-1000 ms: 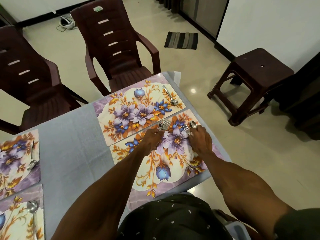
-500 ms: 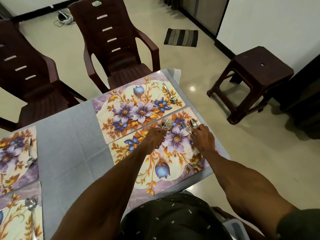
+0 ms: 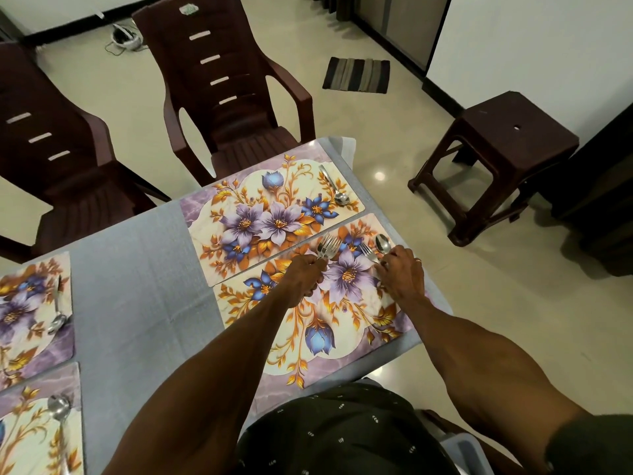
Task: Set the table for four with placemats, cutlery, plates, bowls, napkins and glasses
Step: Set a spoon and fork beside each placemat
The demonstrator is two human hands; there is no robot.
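Two brown chairs (image 3: 236,97) and a stool (image 3: 507,149) flank the table (image 3: 137,286).

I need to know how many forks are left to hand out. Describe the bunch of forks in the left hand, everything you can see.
The bunch of forks is shiny metal, its tines fanned out and pointing away from the person. The left hand grips the handles, hiding them. It is held over the near placemat, close to its far edge. The tines overlap, so I cannot count the forks.

left hand (image 3: 303,277): grips forks (image 3: 328,246) | right hand (image 3: 400,272): on fork (image 3: 369,252) beside spoon (image 3: 383,243) | near placemat (image 3: 308,337)
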